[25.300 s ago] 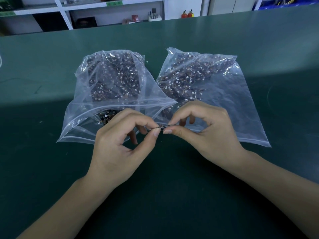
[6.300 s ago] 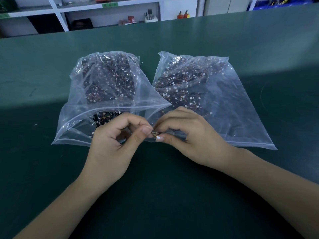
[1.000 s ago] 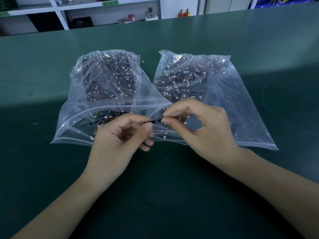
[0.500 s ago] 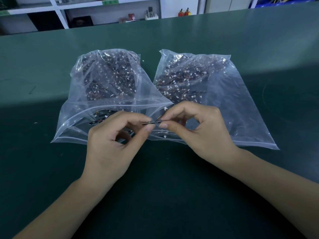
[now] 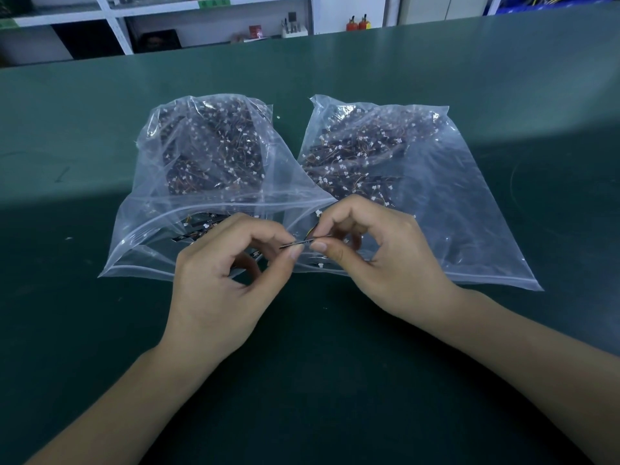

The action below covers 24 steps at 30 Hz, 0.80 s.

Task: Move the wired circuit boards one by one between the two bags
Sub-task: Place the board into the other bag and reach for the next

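Two clear zip bags lie side by side on the green table, each holding a heap of dark wired circuit boards with white connectors. The left bag [image 5: 151,236] has its mouth open toward me; the right bag [image 5: 469,209] lies flat. Between the two mouths, a thin dark circuit board [image 5: 297,243] is seen edge-on. My left hand [image 5: 221,280] pinches its left end with thumb and forefinger. My right hand [image 5: 379,260] pinches its right end the same way. Orange wires show just behind my right fingers.
The green table [image 5: 335,380] stretches far on all sides. White shelving [image 5: 214,15] with small items stands behind the table's far edge. Blue bins [image 5: 550,0] show at the top right.
Both hands have stayed over the bag mouths holding the board. Compared with a second ago, my left thumb and forefinger have closed on the board's left end.
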{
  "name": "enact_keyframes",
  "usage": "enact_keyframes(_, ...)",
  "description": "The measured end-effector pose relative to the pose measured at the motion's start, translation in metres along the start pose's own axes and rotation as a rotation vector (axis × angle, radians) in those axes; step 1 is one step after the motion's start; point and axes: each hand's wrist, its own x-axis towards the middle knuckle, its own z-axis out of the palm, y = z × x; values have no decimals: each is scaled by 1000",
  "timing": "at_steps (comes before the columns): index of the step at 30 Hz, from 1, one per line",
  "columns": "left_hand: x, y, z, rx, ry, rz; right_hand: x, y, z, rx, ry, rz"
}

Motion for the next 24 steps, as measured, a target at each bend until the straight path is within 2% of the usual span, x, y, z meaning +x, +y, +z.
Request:
enact_keyframes(3, 0, 1, -1, 13, -22, 22, -1, 2, 0, -16, -52, -9)
enact_keyframes(18, 0, 0, -1, 29, -44, 45, 0, 1, -1, -57, -105, -31)
enact_keyframes(24, 1, 0, -2, 12, 61, -46, 0, 2, -3, -166, -94, 16)
